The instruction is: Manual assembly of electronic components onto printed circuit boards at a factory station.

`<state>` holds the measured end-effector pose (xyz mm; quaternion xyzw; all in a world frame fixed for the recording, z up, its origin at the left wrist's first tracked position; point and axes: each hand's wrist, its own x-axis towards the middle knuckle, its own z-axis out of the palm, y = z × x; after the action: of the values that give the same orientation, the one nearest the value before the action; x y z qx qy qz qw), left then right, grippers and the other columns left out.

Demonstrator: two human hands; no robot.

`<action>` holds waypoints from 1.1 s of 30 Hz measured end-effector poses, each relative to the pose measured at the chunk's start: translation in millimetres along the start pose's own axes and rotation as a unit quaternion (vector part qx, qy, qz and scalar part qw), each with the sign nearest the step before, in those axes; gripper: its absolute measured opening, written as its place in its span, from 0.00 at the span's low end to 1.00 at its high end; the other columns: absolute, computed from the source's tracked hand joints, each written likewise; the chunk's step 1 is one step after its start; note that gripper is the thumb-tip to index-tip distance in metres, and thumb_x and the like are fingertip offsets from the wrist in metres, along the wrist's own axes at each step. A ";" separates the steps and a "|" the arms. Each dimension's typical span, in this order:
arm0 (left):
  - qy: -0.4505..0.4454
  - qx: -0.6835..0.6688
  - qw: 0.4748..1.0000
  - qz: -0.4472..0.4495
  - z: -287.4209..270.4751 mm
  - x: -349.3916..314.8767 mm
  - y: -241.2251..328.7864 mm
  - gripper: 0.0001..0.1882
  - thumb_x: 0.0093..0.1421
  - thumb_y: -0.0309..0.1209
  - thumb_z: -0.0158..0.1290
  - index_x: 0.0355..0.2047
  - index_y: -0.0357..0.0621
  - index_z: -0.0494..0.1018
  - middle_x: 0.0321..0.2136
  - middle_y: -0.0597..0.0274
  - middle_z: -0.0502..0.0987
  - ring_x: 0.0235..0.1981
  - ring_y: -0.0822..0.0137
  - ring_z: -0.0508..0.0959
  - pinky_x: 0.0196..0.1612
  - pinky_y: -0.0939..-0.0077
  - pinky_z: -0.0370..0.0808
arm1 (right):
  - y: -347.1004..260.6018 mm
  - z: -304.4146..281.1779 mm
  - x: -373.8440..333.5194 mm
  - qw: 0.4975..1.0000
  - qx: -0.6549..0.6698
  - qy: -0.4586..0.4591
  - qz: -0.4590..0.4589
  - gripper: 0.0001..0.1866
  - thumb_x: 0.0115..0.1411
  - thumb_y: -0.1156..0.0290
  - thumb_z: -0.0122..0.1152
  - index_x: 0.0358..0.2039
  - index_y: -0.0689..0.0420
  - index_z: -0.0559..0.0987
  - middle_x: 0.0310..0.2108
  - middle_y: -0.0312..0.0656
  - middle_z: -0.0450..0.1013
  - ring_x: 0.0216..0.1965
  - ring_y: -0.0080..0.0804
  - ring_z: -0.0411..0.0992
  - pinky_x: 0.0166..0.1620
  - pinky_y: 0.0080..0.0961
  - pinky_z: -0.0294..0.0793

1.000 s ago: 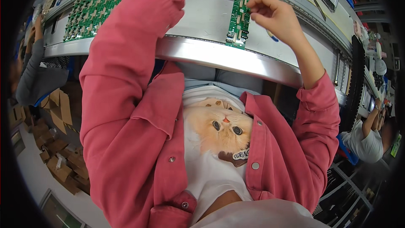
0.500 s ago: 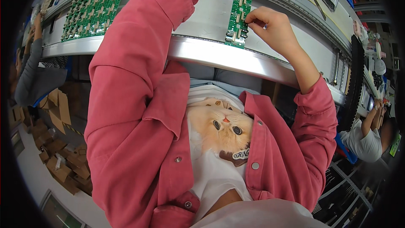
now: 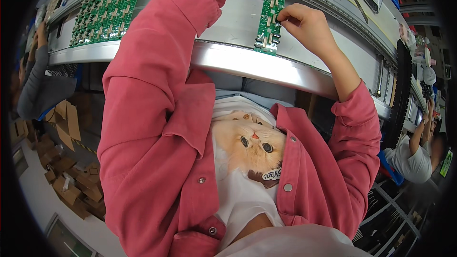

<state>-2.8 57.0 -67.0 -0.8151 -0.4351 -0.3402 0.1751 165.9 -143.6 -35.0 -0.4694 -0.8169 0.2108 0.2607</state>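
Observation:
A narrow green circuit board (image 3: pixel 270 15) with small dark parts lies on the grey conveyor belt (image 3: pixel 228 14) in front of me. My right hand (image 3: pixel 309 24) rests at the board's right edge, thumb and forefinger pinched on a small dark component (image 3: pixel 281 19). My left arm in a pink sleeve (image 3: pixel 162 52) reaches up across the belt. My left hand is cut off by the picture's top edge.
A wide green panel of several circuit boards (image 3: pixel 105 12) lies on the belt to the left. A shiny metal rail (image 3: pixel 247 64) fronts the conveyor. One person in grey (image 3: pixel 40 83) stands at the left, another in white (image 3: pixel 415 162) at the right. Cardboard boxes (image 3: pixel 69 181) litter the floor.
My right hand's pinched fingertips have shifted a little down along the narrow board's right edge. My left arm stays stretched upward.

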 end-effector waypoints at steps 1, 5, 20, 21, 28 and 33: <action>0.000 -0.001 1.000 0.001 -3.2 0.5 1.5 0.08 0.50 0.31 0.48 0.20 0.42 0.75 0.20 0.50 0.76 0.24 0.47 0.76 0.31 0.56 0.71 | 0.5 -0.4 0.2 1.000 0.000 0.001 0.001 0.07 0.47 0.81 0.58 0.28 0.58 0.80 0.26 0.36 0.75 0.22 0.27 0.69 0.28 0.21 0.69; -0.051 -0.118 0.991 -0.048 -16.6 2.2 7.6 0.08 0.48 0.29 0.49 0.22 0.40 0.76 0.21 0.51 0.77 0.25 0.47 0.76 0.33 0.59 0.72 | 2.5 -1.6 1.7 1.000 -0.005 -0.007 -0.005 0.07 0.47 0.81 0.58 0.27 0.59 0.79 0.26 0.36 0.75 0.22 0.28 0.69 0.29 0.22 0.69; -0.144 -0.309 0.940 -0.011 -96.4 -3.0 27.7 0.07 0.46 0.25 0.53 0.25 0.37 0.77 0.22 0.54 0.78 0.22 0.58 0.76 0.29 0.71 0.73 | 4.7 -18.9 11.7 0.997 -0.057 0.003 -0.050 0.06 0.45 0.81 0.56 0.26 0.60 0.79 0.26 0.38 0.75 0.22 0.31 0.69 0.30 0.24 0.70; -0.145 -0.322 0.935 0.007 -104.5 -6.7 32.5 0.07 0.46 0.25 0.53 0.26 0.37 0.77 0.22 0.54 0.78 0.21 0.59 0.76 0.29 0.72 0.73 | 10.0 -22.7 16.3 0.995 -0.091 0.021 -0.042 0.06 0.46 0.80 0.56 0.26 0.60 0.79 0.25 0.37 0.75 0.22 0.30 0.70 0.29 0.23 0.70; -0.262 -0.329 0.907 0.005 -124.0 -28.9 53.9 0.09 0.48 0.26 0.55 0.31 0.39 0.77 0.26 0.56 0.79 0.24 0.59 0.76 0.30 0.72 0.73 | 72.0 -48.3 80.4 0.948 -0.309 0.054 0.047 0.08 0.51 0.75 0.58 0.33 0.60 0.79 0.31 0.40 0.77 0.27 0.25 0.74 0.31 0.22 0.72; -0.283 -0.284 0.916 0.019 -153.0 -47.2 65.3 0.08 0.48 0.25 0.54 0.31 0.41 0.76 0.27 0.58 0.78 0.24 0.60 0.76 0.31 0.70 0.73 | 96.3 -41.8 112.8 0.921 -0.367 0.022 0.131 0.07 0.49 0.75 0.56 0.30 0.61 0.78 0.27 0.45 0.76 0.26 0.36 0.73 0.31 0.29 0.72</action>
<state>-28.6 -96.4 8.5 -0.9008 -0.3360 -0.2011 -0.1875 207.5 4.8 -33.6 -0.6393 -0.7624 -0.0821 0.0580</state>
